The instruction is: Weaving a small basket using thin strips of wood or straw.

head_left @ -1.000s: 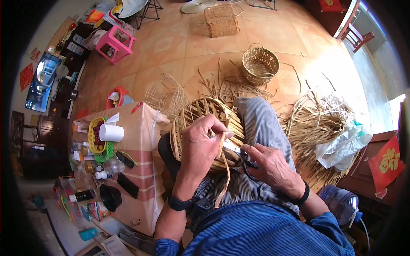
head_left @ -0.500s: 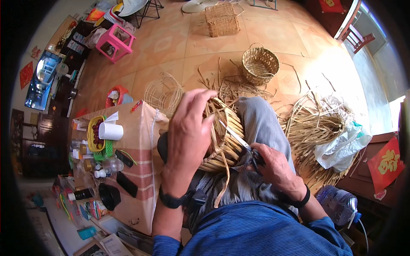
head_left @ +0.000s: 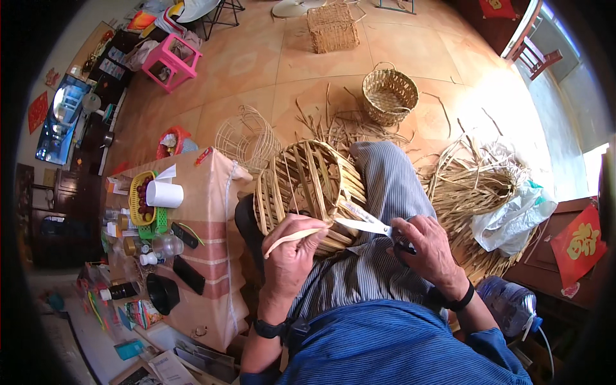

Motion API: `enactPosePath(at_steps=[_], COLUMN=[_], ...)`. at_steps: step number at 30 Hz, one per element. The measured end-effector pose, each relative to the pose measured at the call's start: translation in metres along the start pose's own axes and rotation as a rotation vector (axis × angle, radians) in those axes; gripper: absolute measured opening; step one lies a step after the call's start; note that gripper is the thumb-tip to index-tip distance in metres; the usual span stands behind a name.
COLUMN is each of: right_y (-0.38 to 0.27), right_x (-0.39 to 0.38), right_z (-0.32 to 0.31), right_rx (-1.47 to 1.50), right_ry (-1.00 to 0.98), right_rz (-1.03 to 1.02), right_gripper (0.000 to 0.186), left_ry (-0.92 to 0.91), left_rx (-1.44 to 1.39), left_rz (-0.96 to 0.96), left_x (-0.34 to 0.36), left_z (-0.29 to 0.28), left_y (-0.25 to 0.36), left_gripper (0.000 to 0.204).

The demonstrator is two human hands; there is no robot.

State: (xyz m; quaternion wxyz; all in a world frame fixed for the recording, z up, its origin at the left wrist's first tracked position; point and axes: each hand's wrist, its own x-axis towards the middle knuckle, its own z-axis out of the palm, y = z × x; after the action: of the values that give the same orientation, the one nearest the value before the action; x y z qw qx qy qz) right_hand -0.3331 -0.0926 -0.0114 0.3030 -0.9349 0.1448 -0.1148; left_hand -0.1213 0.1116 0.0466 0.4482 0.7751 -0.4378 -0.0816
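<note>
A half-woven basket (head_left: 312,181) of flat dried strips rests on my lap, its slatted face turned up. At its near edge my left hand (head_left: 290,253) is closed on a pale strip (head_left: 292,238), whose loose end curls out over the fingers. My right hand (head_left: 425,247) grips the scissors (head_left: 372,226) by their dark handles. Their blades point left across the basket's near right side, with the tips close to the strip and my left fingers. Whether the blades touch the strip I cannot tell.
On the left, a cloth-covered table (head_left: 208,183) holds a yellow basket (head_left: 138,199) of fruit, a paper roll (head_left: 163,194) and bottles. A wire frame (head_left: 247,138), a small woven basket (head_left: 390,96) and a strip bundle (head_left: 468,186) lie on the floor. A water jug (head_left: 507,308) stands right.
My left hand has come down from the basket's top to its near edge, pulling a strip. The basket has tilted to show its slatted face. The scissors now lie flatter, pointing left.
</note>
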Motion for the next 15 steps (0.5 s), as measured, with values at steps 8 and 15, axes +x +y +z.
enactPosePath(at_steps=[8,15], right_y=[-0.010,-0.012], right_x=[0.015,0.036], right_z=[0.009,0.021], right_rx=[-0.113,-0.201], right_ry=[-0.038,0.030], right_rz=[-0.162,-0.254], right_gripper=[0.062,0.072], left_ry=[0.132,0.074], left_rx=[0.075,0.162], left_rz=[0.050,0.160], left_x=[0.011,0.022], left_z=[0.003,0.007], left_y=[0.009,0.018], left_gripper=[0.013,0.016])
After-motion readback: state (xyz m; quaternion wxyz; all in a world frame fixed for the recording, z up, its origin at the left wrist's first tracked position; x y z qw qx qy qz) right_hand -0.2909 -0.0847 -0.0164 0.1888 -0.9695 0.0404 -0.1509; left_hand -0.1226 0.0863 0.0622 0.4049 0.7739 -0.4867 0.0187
